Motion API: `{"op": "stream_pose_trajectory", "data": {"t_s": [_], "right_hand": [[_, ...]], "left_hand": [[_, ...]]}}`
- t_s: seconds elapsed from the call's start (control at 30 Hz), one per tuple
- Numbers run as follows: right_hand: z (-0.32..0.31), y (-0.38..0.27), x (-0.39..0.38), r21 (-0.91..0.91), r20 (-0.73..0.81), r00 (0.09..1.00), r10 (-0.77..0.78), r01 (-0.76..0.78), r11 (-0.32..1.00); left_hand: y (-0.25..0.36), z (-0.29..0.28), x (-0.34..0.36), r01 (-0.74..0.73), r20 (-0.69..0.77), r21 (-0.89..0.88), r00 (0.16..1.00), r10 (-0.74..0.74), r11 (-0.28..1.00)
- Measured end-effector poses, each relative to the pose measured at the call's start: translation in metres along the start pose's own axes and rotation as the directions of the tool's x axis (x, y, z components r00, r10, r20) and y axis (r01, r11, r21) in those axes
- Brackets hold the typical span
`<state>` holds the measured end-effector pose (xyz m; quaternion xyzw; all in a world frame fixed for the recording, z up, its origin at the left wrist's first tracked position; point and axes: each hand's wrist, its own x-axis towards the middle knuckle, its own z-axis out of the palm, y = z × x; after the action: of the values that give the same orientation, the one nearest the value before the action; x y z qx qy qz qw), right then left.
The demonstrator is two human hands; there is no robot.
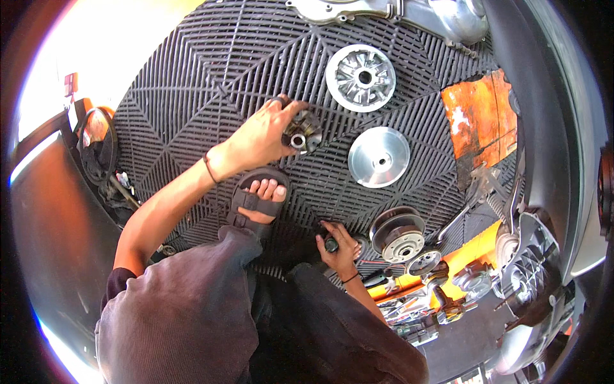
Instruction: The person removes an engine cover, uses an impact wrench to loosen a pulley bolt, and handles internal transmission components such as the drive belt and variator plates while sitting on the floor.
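Note:
My left hand (262, 134) reaches out over the dark slatted floor mat, its fingers closed around a dark, round metal part (309, 132). A shiny hollow bushing shows at that part's near side. My right hand (342, 249) is lower, close to my knee, wrapped around a small dark cylinder (330, 244) with a greenish end; its kind cannot be made out. Beyond my left hand lies a ribbed silver pulley disc (350, 93). To the right of that hand is a smooth silver pulley disc (393, 153) with a small centre hole.
Right of my right hand sits a dark pulley assembly (398, 235). Tools and metal parts crowd an orange-edged area (441, 297) at lower right. A silver engine cover (358, 9) lies at the far edge, a worn orange sheet (480, 118) at right. My sandalled foot (259, 195) is below my left hand.

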<state>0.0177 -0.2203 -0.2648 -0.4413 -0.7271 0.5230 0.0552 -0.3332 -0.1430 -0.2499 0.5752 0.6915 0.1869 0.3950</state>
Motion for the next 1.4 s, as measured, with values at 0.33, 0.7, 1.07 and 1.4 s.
{"op": "stream_pose_trajectory", "data": {"t_s": [0.33,0.7,1.07,1.4], "right_hand": [[0.005,0.001,-0.010,-0.031,-0.234,0.969,-0.076,0.071,0.997],[0.003,0.002,-0.013,0.006,-0.376,0.926,-0.045,0.050,0.999],[0.004,0.006,-0.008,0.025,-0.327,0.944,-0.041,0.052,0.998],[0.003,0.007,-0.008,0.040,-0.325,0.946,0.009,0.004,0.999]], "left_hand": [[-0.008,0.007,-0.016,-0.043,-0.182,0.203,0.980,0.081,0.978],[0.008,0.004,-0.014,-0.152,-0.073,0.209,0.983,0.171,0.966],[0.005,0.000,-0.007,-0.173,-0.017,0.222,0.983,0.181,0.960],[0.008,-0.004,-0.005,-0.151,0.033,0.206,0.988,0.148,0.967]]}}
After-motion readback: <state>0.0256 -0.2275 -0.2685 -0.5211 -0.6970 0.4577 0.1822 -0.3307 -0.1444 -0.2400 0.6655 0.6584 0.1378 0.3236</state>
